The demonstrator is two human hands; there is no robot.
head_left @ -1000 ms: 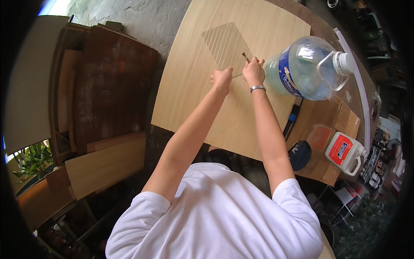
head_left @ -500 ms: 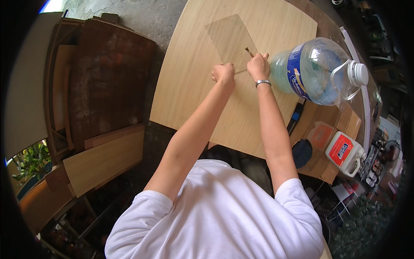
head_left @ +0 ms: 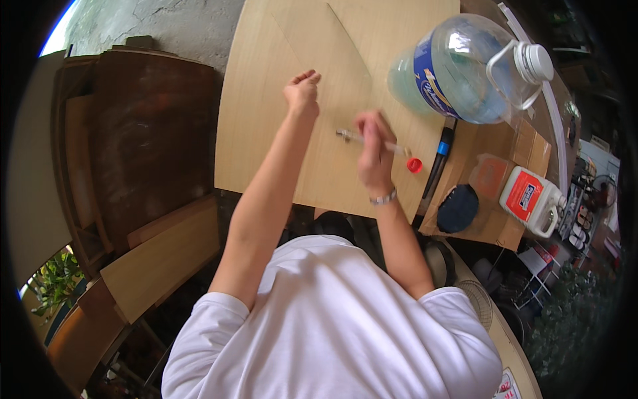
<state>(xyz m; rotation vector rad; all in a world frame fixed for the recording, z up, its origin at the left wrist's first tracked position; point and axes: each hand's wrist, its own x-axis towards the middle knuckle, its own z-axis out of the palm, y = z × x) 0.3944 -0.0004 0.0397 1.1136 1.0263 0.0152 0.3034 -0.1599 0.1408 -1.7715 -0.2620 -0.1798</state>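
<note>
Right hand (head_left: 375, 147) grips a tool (head_left: 351, 135) crosswise; left hand (head_left: 302, 94) apparently pinches a clear sheet (head_left: 332, 48).

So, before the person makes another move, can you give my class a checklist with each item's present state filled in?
1. Left hand at the clear pane: ok.
2. Firm grip on the pane: cannot tell; the contact is hard to make out.
3. Right hand holding the slim tool: ok, though motion blurs it.
4. Hands gloved: not ok; both are bare.
5. Red cap apart from the right hand: ok; it is near the tool's end.
6. Large bottle closed: ok; its white cap is on.
</note>
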